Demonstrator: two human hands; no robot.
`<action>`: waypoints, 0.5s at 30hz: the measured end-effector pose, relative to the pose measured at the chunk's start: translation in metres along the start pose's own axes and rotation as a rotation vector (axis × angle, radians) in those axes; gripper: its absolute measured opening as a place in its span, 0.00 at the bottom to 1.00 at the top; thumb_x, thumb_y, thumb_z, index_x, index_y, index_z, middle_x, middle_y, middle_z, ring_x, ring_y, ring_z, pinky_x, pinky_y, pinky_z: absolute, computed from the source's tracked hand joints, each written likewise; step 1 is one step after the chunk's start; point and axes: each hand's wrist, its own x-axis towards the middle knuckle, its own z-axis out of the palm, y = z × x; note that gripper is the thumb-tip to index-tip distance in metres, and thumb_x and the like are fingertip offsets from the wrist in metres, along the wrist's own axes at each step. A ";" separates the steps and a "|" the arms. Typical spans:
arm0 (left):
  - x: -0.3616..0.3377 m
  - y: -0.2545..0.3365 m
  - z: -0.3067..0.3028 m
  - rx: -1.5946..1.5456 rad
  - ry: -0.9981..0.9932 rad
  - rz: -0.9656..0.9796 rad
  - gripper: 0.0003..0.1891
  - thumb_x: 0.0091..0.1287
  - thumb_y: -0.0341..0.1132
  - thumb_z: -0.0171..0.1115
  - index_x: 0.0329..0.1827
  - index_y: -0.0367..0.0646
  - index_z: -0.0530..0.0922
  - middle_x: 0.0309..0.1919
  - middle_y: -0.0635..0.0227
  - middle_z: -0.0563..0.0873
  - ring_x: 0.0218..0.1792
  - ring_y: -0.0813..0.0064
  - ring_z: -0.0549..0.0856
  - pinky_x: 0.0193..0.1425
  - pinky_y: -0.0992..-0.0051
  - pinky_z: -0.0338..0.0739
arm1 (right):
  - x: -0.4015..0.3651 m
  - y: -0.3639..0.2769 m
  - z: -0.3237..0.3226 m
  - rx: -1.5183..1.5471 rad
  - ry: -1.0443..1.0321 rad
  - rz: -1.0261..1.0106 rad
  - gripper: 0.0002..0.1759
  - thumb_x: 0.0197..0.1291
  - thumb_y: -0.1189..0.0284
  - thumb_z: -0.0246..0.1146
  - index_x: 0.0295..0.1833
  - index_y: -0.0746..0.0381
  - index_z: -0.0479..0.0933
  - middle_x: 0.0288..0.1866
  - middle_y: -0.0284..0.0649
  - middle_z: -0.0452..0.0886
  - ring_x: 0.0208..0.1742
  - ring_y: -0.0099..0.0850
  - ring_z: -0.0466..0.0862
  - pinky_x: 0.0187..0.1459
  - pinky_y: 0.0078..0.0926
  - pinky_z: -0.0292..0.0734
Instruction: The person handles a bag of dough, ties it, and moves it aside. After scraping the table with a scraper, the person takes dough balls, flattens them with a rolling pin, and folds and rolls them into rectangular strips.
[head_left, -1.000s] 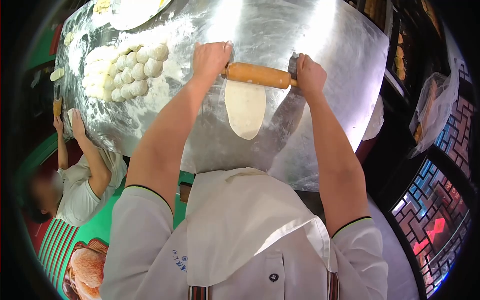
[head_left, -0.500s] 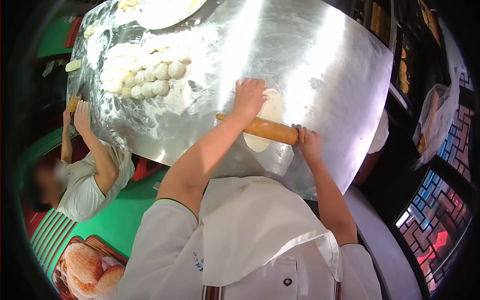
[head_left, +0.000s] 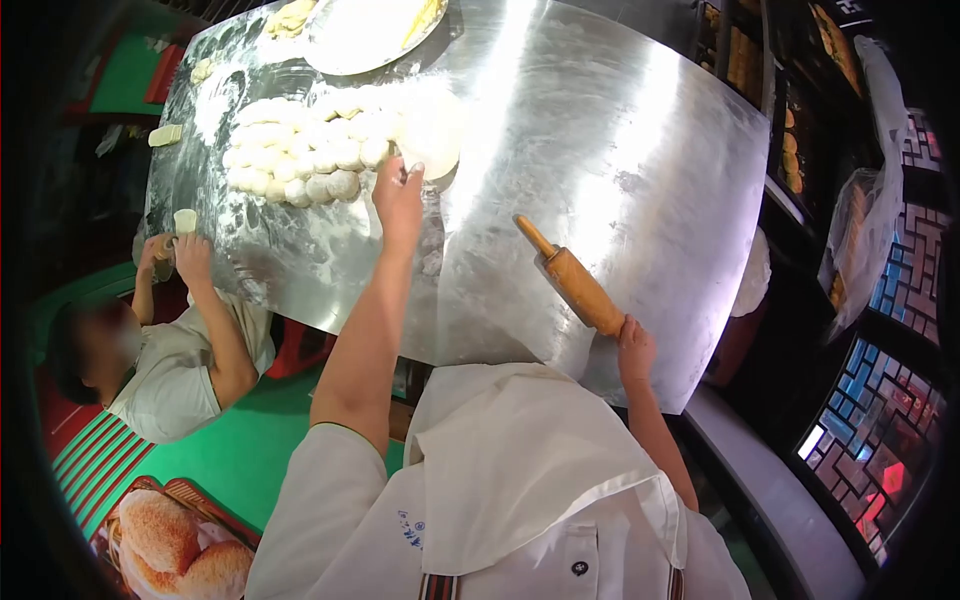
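My right hand (head_left: 636, 355) is closed round the near handle of a wooden rolling pin (head_left: 583, 290), which lies slanted on the steel table. My left hand (head_left: 399, 197) reaches to the right end of the rows of floured dough balls (head_left: 318, 187), thumb and fingers apart. Just beyond its fingertips lies a pale, flat piece of dough (head_left: 432, 135), partly washed out by glare.
The steel table (head_left: 610, 190) is dusted with flour on its left side. A large white plate (head_left: 350, 60) stands at the far edge. On the left, a co-worker (head_left: 175, 350) handles a small piece at the table edge. Trays of baked goods (head_left: 790, 150) stand at right.
The flat dough has gone from under the rolling pin to beside the dough balls. My left hand has left the pin and moved up and left; my right hand has swung the pin nearer me.
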 end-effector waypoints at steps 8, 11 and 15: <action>-0.103 0.035 0.024 0.498 -0.738 0.892 0.15 0.58 0.28 0.65 0.48 0.37 0.78 0.60 0.55 0.81 0.58 0.55 0.78 0.65 0.56 0.70 | 0.007 -0.020 -0.029 0.310 0.090 0.147 0.28 0.77 0.55 0.44 0.38 0.65 0.81 0.28 0.53 0.83 0.31 0.52 0.83 0.35 0.46 0.74; -0.147 0.001 0.028 0.377 -0.951 0.913 0.13 0.59 0.29 0.64 0.48 0.39 0.79 0.57 0.57 0.82 0.58 0.54 0.78 0.66 0.56 0.69 | 0.012 -0.031 -0.035 0.247 0.072 0.100 0.25 0.77 0.57 0.47 0.39 0.65 0.81 0.25 0.49 0.82 0.26 0.41 0.83 0.30 0.36 0.75; -0.144 0.016 -0.002 0.221 -0.851 0.622 0.09 0.63 0.31 0.61 0.45 0.41 0.80 0.52 0.60 0.83 0.56 0.55 0.78 0.66 0.57 0.67 | 0.003 -0.034 -0.032 -0.175 -0.027 -0.186 0.22 0.75 0.58 0.50 0.37 0.60 0.82 0.22 0.47 0.81 0.24 0.46 0.82 0.27 0.41 0.75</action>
